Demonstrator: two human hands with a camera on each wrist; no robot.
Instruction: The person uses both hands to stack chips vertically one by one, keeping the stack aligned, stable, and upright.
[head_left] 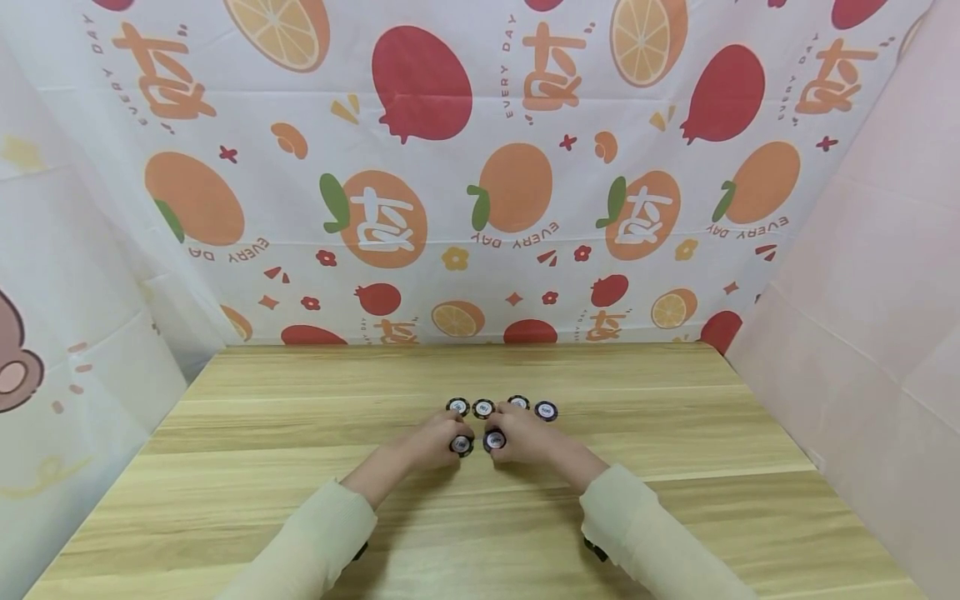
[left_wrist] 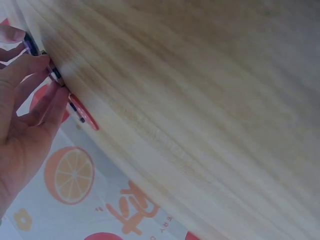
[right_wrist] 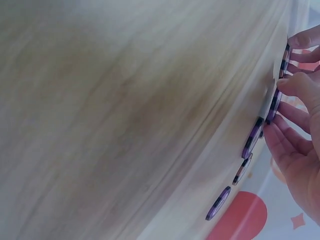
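So both hands sit mid-tabletop point(head_left: 300, 417): left hand point(head_left: 438, 437) pinches one chip point(head_left: 461, 445), right hand point(head_left: 519, 437) pinches another chip point(head_left: 493, 440), four more chips point(head_left: 546, 410) lined up just behind.

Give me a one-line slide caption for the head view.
Left hand and right hand each grip a chip beside four chips on the wooden table.

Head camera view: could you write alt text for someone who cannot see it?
Two hands, left hand and right hand, each pinch a dark poker chip above a wooden table. Four more chips lie in a row just beyond, before a fruit-print backdrop.
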